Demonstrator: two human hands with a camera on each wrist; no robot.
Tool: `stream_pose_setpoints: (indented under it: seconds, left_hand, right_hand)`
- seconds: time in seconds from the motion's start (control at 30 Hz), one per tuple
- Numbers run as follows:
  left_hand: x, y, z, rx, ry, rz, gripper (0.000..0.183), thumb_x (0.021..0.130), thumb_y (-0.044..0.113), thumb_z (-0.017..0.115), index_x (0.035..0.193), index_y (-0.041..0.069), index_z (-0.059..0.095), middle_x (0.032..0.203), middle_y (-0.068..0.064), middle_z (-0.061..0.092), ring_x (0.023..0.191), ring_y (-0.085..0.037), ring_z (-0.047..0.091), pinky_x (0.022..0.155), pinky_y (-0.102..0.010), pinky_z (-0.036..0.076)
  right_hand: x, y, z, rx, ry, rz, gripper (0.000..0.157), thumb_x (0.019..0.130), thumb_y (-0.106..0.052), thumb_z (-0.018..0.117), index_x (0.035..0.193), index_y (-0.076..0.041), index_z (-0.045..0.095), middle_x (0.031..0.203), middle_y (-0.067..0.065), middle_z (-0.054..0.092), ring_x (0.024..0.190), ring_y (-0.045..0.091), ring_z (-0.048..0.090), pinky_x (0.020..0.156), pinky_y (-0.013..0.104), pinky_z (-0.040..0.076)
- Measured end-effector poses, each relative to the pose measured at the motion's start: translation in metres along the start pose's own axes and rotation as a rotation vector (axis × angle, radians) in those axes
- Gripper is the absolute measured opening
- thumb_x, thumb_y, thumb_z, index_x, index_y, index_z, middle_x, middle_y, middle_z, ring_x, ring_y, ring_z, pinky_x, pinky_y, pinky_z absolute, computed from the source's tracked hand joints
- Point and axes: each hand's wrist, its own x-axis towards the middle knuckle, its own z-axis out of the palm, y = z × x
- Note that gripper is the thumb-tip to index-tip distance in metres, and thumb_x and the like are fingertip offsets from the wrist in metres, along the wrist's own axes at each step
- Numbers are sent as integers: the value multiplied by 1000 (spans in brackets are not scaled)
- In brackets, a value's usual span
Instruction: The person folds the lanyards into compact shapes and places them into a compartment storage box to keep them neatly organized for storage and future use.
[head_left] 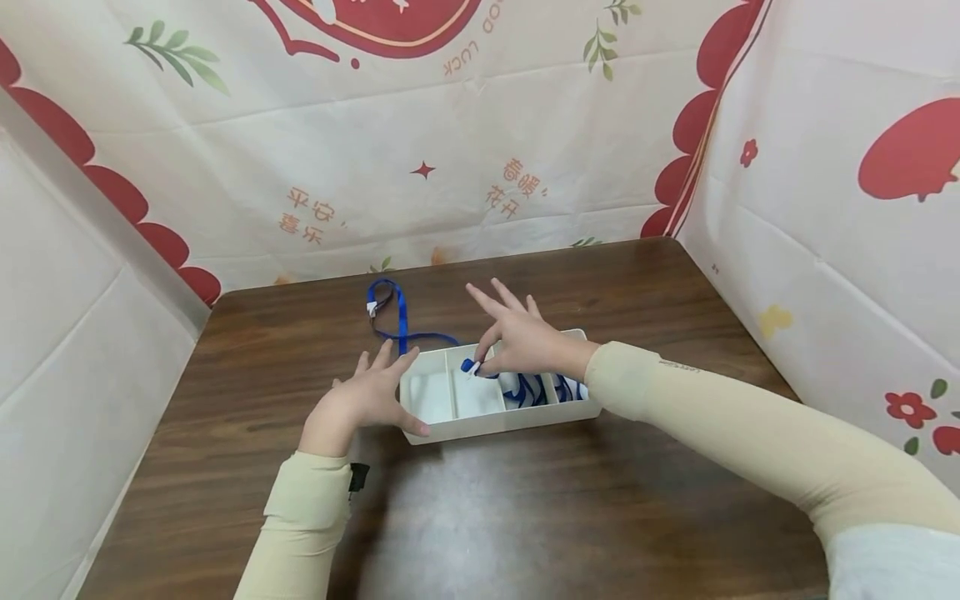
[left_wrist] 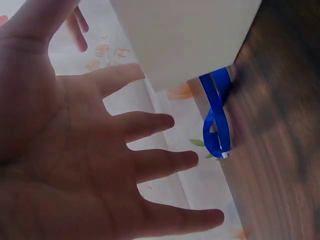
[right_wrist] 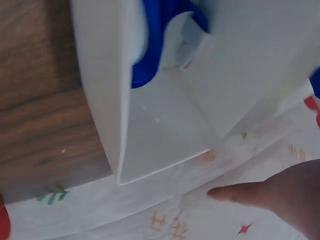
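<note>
A white divided box (head_left: 504,427) stands on the table. Over its second compartment from the left, my right hand (head_left: 525,337) pinches a blue lanyard (head_left: 468,365) by a white fitting between thumb and forefinger, the other fingers raised. At the box's left end is my left hand (head_left: 366,398), fingers spread and straight, thumb by the near wall. Folded blue straps (head_left: 527,390) fill the two right compartments, partly hidden under the right wrist. A blue strap (head_left: 402,321) loops on the table behind the box and runs to its back rim.
The brown wooden table (head_left: 465,517) extends on every side of the box. Printed white cloth (head_left: 420,125) hangs behind the table, and more white cloth (head_left: 810,208) closes off the right side.
</note>
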Motion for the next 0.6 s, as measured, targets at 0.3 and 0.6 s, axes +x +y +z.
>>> stream_pose_setpoints:
  seconds: [0.3, 0.6]
  left_hand:
    - [4, -12, 7, -108, -13, -3, 127, 72, 58, 95, 171, 35, 19, 177, -31, 3, 156, -69, 5, 112, -89, 25]
    - [3, -11, 4, -120, -13, -11, 126, 72, 59, 94, 171, 36, 18, 177, -31, 4, 157, -68, 2, 111, -91, 23]
  right_hand:
    - [10, -14, 16, -148, -21, -60, 4, 86, -34, 89, 85, -33, 85, 182, -3, 5, 168, 31, -15, 122, 83, -9]
    - [16, -6, 30, -282, -98, -166, 9, 84, -33, 89, 80, -37, 82, 182, -6, 5, 168, 29, -16, 121, 84, -9]
